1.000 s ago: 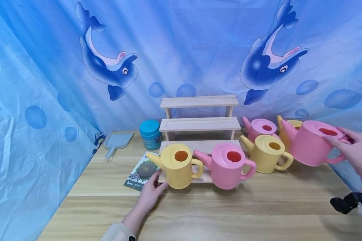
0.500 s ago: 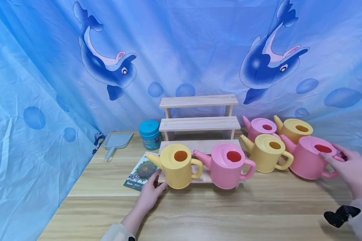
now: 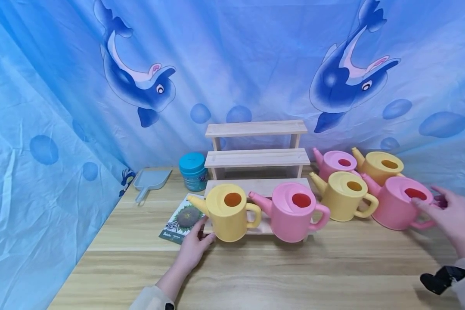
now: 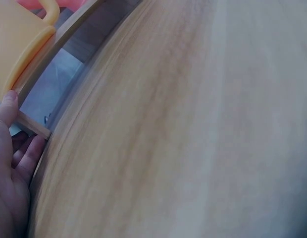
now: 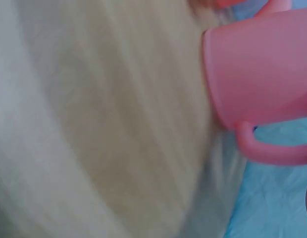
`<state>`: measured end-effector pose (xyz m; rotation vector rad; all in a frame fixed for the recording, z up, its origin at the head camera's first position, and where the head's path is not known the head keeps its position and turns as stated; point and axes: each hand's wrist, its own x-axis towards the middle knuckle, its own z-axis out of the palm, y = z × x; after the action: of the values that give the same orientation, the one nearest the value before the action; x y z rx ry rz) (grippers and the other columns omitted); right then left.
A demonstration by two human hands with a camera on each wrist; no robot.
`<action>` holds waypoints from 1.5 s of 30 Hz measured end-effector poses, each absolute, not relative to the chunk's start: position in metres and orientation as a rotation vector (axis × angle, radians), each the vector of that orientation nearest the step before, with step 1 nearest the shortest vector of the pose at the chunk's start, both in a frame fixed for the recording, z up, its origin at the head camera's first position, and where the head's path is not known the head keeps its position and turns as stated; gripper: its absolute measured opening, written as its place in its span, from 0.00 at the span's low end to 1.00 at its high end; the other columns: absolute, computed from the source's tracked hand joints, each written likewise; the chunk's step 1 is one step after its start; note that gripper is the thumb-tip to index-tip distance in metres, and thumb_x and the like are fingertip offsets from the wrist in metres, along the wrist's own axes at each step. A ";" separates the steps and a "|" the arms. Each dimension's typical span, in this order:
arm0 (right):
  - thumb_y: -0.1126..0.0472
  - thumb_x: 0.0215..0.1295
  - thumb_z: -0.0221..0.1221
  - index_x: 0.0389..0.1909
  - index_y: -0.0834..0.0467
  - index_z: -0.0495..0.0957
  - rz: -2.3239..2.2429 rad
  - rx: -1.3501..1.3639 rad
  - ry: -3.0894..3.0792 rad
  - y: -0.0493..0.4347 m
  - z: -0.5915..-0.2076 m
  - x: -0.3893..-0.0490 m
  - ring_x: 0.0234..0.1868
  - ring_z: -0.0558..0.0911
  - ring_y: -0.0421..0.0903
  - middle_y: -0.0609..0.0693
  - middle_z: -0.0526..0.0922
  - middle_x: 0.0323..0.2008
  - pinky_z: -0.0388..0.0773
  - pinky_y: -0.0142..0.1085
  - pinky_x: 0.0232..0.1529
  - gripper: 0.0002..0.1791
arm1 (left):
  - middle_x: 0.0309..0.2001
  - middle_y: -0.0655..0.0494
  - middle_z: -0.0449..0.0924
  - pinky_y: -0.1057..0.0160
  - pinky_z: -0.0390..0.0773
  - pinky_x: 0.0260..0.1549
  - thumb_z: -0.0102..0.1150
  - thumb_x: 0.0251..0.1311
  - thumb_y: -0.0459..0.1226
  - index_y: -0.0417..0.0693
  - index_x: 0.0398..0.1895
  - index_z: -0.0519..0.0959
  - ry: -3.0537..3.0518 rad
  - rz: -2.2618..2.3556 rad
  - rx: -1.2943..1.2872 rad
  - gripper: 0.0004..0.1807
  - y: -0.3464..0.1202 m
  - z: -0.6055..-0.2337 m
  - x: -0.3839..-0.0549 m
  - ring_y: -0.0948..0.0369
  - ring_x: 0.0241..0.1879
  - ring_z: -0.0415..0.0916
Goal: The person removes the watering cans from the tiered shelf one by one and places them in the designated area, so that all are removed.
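My left hand [image 3: 193, 245] grips the left end of the lowest step of a wooden tiered stand [image 3: 257, 158]; in the left wrist view its thumb lies on top and its fingers below. A yellow watering can [image 3: 226, 215] and a pink watering can [image 3: 292, 215] stand on that step, the yellow one beside my thumb. At the right, my right hand [image 3: 449, 213] is at the handle of another pink watering can [image 3: 395, 204], thumb and fingers around its upper part. This can stands on the table. In the right wrist view the hand is mostly out of frame.
Beside the held can stand two yellow watering cans [image 3: 341, 204] and a smaller-looking pink one [image 3: 335, 163]. Left of the stand are a teal tub [image 3: 193, 172], a sunflower seed packet [image 3: 184, 219] and a grey-blue dustpan [image 3: 153, 178]. A dolphin-print curtain [image 3: 240, 64] encloses the table.
My right hand has lowered the pink watering can onto the table, uncovering the yellow can behind it. Its fingers look slightly more spread now. My left hand has stayed at the stand.
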<state>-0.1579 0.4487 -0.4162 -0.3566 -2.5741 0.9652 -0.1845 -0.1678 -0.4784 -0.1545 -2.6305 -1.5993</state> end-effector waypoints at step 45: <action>0.49 0.59 0.62 0.67 0.56 0.61 1.178 0.854 -2.985 0.230 -0.316 -0.211 0.46 0.75 0.48 0.53 0.73 0.51 0.74 0.41 0.44 0.37 | 0.62 0.41 0.66 0.64 0.77 0.38 0.65 0.55 0.45 0.53 0.68 0.63 -2.619 -1.660 -0.123 0.37 -0.168 -0.482 -0.184 0.59 0.43 0.78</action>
<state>-0.2114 0.2299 -0.3155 0.8539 -2.9845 1.1784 -0.1842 -0.1684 -0.4821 -0.1232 -2.6185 -1.6598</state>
